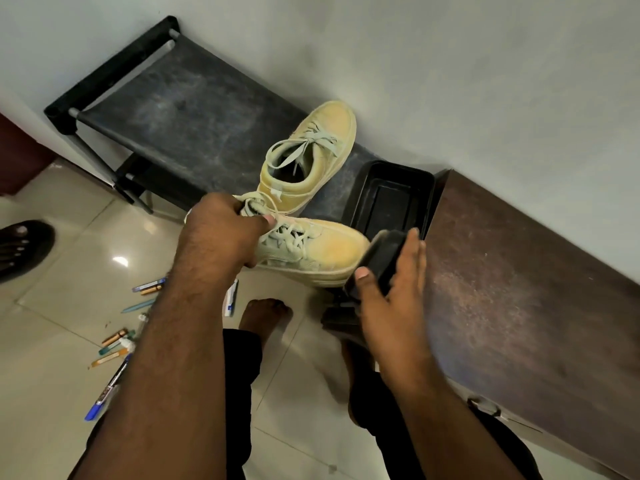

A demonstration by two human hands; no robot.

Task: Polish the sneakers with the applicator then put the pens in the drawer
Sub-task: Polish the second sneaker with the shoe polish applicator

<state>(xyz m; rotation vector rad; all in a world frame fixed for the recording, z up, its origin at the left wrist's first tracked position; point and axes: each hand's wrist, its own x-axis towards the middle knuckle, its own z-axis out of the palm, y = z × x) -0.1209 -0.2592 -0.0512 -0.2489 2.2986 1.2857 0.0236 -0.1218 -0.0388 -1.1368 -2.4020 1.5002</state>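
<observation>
1. Gripping: left hand (221, 226) fingers curling round the held sneaker (311, 249) at its laces; right hand (384, 285) clasping the applicator (379, 259) against the toe.
2. Polishing step running — second sneaker (308, 157) waiting on the rack (156, 109).
3. Pens (114, 341) lying on the floor — drawer stage coming later.

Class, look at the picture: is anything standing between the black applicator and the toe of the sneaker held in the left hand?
Nothing visible does. The right hand holds the applicator right against the toe of the held sneaker, which the left hand grips at the laces.
</observation>
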